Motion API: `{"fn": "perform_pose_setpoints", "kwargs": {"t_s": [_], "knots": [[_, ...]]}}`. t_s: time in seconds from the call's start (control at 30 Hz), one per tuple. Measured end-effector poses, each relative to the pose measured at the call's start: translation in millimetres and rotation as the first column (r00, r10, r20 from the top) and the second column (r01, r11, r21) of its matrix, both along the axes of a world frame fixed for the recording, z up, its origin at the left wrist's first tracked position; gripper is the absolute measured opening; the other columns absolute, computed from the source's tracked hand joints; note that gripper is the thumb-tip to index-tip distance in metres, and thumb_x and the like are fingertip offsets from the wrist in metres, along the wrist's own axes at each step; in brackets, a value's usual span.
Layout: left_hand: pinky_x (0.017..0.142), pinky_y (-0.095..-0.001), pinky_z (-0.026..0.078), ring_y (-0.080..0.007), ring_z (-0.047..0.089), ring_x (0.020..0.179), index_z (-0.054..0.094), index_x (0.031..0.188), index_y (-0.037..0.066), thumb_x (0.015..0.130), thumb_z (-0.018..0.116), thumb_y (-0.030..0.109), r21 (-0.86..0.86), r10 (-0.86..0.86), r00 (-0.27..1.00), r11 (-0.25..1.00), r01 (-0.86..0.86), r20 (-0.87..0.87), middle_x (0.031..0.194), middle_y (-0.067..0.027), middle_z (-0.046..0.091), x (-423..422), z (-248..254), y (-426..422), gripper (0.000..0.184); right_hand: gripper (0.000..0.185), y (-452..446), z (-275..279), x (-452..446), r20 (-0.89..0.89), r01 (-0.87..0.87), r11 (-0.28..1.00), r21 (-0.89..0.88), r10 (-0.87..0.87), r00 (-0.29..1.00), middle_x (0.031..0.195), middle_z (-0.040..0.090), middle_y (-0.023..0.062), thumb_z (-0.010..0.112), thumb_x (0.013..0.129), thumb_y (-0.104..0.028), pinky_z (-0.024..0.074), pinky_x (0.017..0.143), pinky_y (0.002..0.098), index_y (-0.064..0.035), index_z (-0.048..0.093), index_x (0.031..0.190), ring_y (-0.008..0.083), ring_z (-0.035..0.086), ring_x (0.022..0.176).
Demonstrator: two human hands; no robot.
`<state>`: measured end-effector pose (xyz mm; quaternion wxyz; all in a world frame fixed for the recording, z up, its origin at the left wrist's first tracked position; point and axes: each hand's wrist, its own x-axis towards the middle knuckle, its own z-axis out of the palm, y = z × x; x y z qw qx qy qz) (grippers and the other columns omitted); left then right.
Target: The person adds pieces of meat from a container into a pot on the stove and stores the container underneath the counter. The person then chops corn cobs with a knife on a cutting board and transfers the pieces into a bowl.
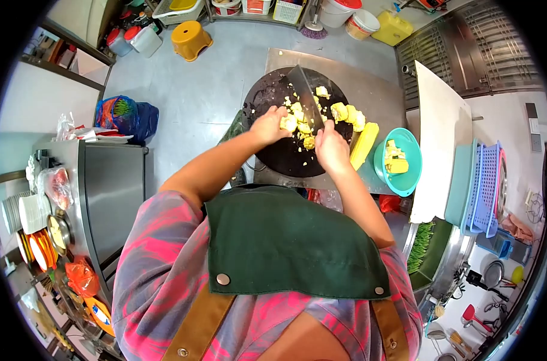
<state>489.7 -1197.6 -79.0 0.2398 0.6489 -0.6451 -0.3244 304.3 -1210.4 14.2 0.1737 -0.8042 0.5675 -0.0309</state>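
My right hand is closed round the handle of a cleaver, whose blade lies slanted across a round dark chopping board. Fingers of my left hand grip a piece of corn left of the blade. Cut corn chunks and loose kernels are scattered around the blade. More corn chunks sit in a row at the board's right edge. A whole corn cob lies beside the board, close to my right wrist. Cut corn also rests in a teal bowl farther right.
The board stands on a metal table. An upright white panel rises right of the bowl. A yellow stool is on the floor at the far left, with bagged goods nearer. A steel cabinet stands left of me.
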Motion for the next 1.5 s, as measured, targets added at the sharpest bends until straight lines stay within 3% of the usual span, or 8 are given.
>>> {"fn": "perform_pose_setpoints", "kwargs": {"t_s": [0.2, 0.7, 0.77, 0.97, 1.2, 1.3, 1.4, 1.5], "knots": [[0.065, -0.0322, 0.050, -0.0200, 0.061, 0.071, 0.051, 0.091, -0.001, 0.069, 0.076, 0.015, 0.055, 0.290, 0.890, 0.955, -0.290, -0.353, 0.088, -0.0126, 0.057, -15, -25, 15, 0.037, 0.017, 9, -13, 11, -0.043, -0.052, 0.992, 0.113, 0.058, 0.997, 0.080, 0.063, 0.0227, 0.042, 0.087, -0.016, 0.0489, 0.068, 0.0474, -0.0015, 0.045, 0.096, 0.0387, 0.062, 0.075], [0.063, -0.0346, 0.048, -0.0230, 0.059, 0.068, 0.053, 0.082, -0.001, 0.068, 0.077, 0.021, 0.249, 0.405, 0.852, 0.908, -0.335, -0.331, 0.073, -0.0122, 0.059, -12, -39, 7, 0.036, 0.020, 5, -34, 7, 0.084, -0.044, 0.995, 0.093, 0.037, 0.996, 0.082, 0.063, 0.0230, 0.043, 0.088, -0.018, 0.0486, 0.070, 0.0467, 0.0000, 0.048, 0.094, 0.0381, 0.062, 0.078], [0.072, -0.0360, 0.046, -0.0273, 0.056, 0.079, 0.054, 0.084, 0.001, 0.071, 0.074, 0.023, -0.096, 0.332, 0.937, 0.935, -0.342, -0.104, 0.085, -0.0147, 0.055, -13, -14, 1, 0.032, 0.022, 7, -24, -11, 0.126, 0.130, 0.991, 0.009, -0.130, 0.983, 0.076, 0.062, 0.0222, 0.046, 0.089, -0.022, 0.0477, 0.065, 0.0482, -0.0023, 0.049, 0.096, 0.0397, 0.061, 0.072], [0.092, -0.0360, 0.041, -0.0277, 0.050, 0.109, 0.056, 0.111, 0.008, 0.075, 0.061, 0.007, -0.405, -0.260, 0.953, 0.863, 0.302, 0.155, 0.113, -0.0082, 0.056, -74, 13, -96, 0.036, 0.020, 10, 7, -98, 0.453, 0.347, 0.915, -0.204, -0.226, 0.862, 0.080, 0.062, 0.0236, 0.050, 0.088, -0.017, 0.0469, 0.063, 0.0454, 0.0010, 0.048, 0.097, 0.0413, 0.060, 0.074], [0.090, -0.0383, 0.042, -0.0286, 0.050, 0.107, 0.056, 0.102, 0.007, 0.074, 0.066, 0.014, -0.113, -0.426, 0.820, 0.859, 0.499, 0.382, 0.108, -0.0097, 0.055, -90, 33, -117, 0.030, 0.031, 51, -3, -142, 0.396, 0.426, 0.902, -0.071, -0.366, 0.842, 0.082, 0.060, 0.0275, 0.050, 0.089, -0.019, 0.0465, 0.065, 0.0450, 0.0061, 0.047, 0.107, 0.0438, 0.058, 0.078], [0.084, -0.0387, 0.046, -0.0317, 0.056, 0.096, 0.057, 0.100, 0.005, 0.073, 0.069, 0.022, -0.316, -0.179, 0.970, 0.922, 0.224, 0.166, 0.101, -0.0140, 0.060, -44, 60, -99, 0.035, 0.026, 66, -7, -129, 0.287, 0.324, 0.944, 0.065, -0.329, 0.900, 0.075, 0.059, 0.0273, 0.050, 0.088, -0.020, 0.0456, 0.063, 0.0499, 0.0007, 0.050, 0.103, 0.0441, 0.058, 0.072], [0.068, -0.0279, 0.050, -0.0167, 0.061, 0.078, 0.050, 0.106, 0.001, 0.077, 0.068, 0.013, -0.286, 0.084, 0.935, 0.939, -0.189, -0.344, 0.089, -0.0104, 0.062, 17, 31, -94, 0.036, 0.022, 65, -32, -94, 0.218, 0.013, 0.985, 0.170, -0.050, 0.975, 0.073, 0.060, 0.0254, 0.050, 0.086, -0.022, 0.0462, 0.065, 0.0516, -0.0027, 0.048, 0.097, 0.0428, 0.059, 0.071], [0.059, -0.0243, 0.048, -0.0115, 0.057, 0.067, 0.049, 0.099, 0.001, 0.076, 0.069, 0.009, -0.288, 0.324, 0.890, 0.862, -0.418, -0.322, 0.084, -0.0075, 0.061, 55, 51, -58, 0.032, 0.023, 54, -52, -39, 0.141, -0.190, 0.937, 0.292, 0.155, 0.978, 0.081, 0.063, 0.0237, 0.047, 0.086, -0.023, 0.0471, 0.072, 0.0496, -0.0014, 0.050, 0.093, 0.0410, 0.061, 0.078]]}}
